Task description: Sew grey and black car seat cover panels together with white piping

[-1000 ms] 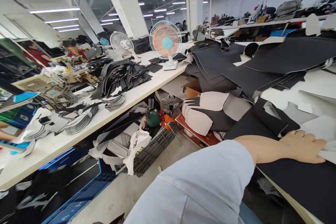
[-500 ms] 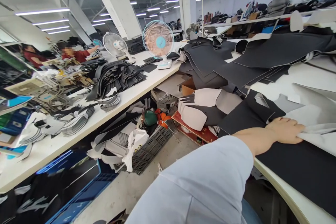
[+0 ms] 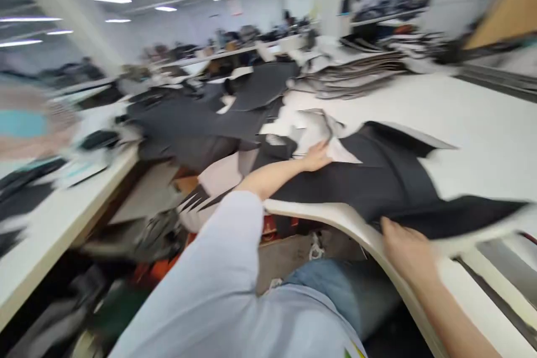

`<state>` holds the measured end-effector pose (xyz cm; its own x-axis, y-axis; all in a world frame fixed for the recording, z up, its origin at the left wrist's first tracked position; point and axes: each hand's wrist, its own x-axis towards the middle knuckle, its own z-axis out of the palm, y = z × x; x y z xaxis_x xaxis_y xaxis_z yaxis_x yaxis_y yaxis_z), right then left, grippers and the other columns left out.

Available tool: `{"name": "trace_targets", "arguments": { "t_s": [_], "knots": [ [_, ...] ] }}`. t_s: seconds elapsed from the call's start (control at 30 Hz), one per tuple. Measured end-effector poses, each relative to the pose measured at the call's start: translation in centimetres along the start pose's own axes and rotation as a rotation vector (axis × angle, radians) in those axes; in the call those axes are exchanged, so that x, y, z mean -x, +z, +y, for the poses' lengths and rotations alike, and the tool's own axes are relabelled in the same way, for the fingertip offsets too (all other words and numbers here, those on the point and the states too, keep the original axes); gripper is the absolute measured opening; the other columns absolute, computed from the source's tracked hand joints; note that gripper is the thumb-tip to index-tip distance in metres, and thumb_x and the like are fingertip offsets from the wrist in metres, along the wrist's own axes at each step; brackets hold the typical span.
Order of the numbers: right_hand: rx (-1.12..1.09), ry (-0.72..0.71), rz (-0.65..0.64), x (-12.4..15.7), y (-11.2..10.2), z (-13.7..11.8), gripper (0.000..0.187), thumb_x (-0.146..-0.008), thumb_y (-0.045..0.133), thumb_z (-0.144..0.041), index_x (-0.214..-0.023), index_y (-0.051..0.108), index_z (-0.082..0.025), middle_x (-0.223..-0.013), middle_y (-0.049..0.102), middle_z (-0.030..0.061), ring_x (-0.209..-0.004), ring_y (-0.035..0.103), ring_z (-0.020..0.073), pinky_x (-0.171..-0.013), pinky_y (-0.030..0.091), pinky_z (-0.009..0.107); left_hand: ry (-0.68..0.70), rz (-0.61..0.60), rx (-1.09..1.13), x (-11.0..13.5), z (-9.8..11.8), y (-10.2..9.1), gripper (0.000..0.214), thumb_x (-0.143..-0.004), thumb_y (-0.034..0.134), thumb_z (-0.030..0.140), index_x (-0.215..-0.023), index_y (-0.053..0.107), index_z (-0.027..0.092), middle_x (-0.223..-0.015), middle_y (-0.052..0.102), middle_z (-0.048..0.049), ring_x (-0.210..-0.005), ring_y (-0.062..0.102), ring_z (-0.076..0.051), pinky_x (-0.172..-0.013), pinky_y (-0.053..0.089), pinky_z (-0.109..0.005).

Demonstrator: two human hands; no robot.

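Note:
My left hand [image 3: 316, 158] reaches out over the table with curled fingers on a crumpled white-grey piece of sheet material [image 3: 331, 134], which lies on a black sheet [image 3: 335, 182]. Motion blur softens the fingertips. Closer to me, my right hand [image 3: 406, 249] is closed on the near edge of the black sheet, by the table's curved rim. The sheet's right end is folded and lifts in a point, and part of its pale underside shows.
Behind lie more black sheets [image 3: 188, 114] and a stack of layered pieces [image 3: 352, 75]. A white table [image 3: 474, 112] extends right. Another table [image 3: 104, 179] with a blurred fan [image 3: 25, 123] stands left, across a gap with cut pieces and an orange item [image 3: 157, 268].
The view has swung to the right. My right hand has come into view on the black sheet, whose right side is now folded up. My left hand stays at the pale piece.

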<state>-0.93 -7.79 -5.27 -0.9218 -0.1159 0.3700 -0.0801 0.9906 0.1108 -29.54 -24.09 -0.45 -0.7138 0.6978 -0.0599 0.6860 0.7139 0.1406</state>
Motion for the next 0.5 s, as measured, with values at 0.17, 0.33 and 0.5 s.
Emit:
{"name": "trace_targets", "arguments": {
  "t_s": [0.17, 0.33, 0.5],
  "knots": [
    [-0.120, 0.009, -0.148, -0.8, -2.4, -2.4, 0.031, -0.094, 0.054, -0.032, -0.114, 0.067, -0.011, -0.109, 0.069, 0.0166, -0.098, 0.066, 0.0238, -0.090, 0.049, 0.035, 0.152, 0.071, -0.082, -8.4, 8.3, -1.1, 0.078, -0.087, 0.049, 0.039, -0.152, 0.019, 0.007, -0.162, 0.000, -0.0202, -0.148, -0.004, -0.040, -0.117, 0.003, -0.062],
    [-0.061, 0.172, -0.251, 0.5, -4.9, 0.1, 0.061, -0.076, 0.074, -0.047, -0.128, 0.061, -0.016, -0.111, 0.069, 0.0167, -0.106, 0.063, 0.0335, -0.107, 0.036, 0.054, 0.522, 0.139, -0.283, -12.1, 15.6, -2.4, 0.063, -0.086, 0.048, 0.033, -0.147, 0.037, 0.020, -0.160, 0.023, -0.0094, -0.148, 0.017, -0.027, -0.121, 0.008, -0.044],
    [0.003, 0.371, -0.439, 3.2, -6.1, 3.2, 0.009, -0.081, 0.069, -0.020, -0.087, 0.075, -0.021, -0.082, 0.072, 0.0089, -0.086, 0.067, 0.0271, -0.106, 0.035, 0.057, 0.260, 0.277, -0.235, -14.2, 13.0, -2.3, 0.070, -0.090, 0.041, 0.045, -0.150, 0.028, 0.012, -0.158, 0.019, -0.0231, -0.145, 0.021, -0.040, -0.110, 0.026, -0.057]
  ]
}}
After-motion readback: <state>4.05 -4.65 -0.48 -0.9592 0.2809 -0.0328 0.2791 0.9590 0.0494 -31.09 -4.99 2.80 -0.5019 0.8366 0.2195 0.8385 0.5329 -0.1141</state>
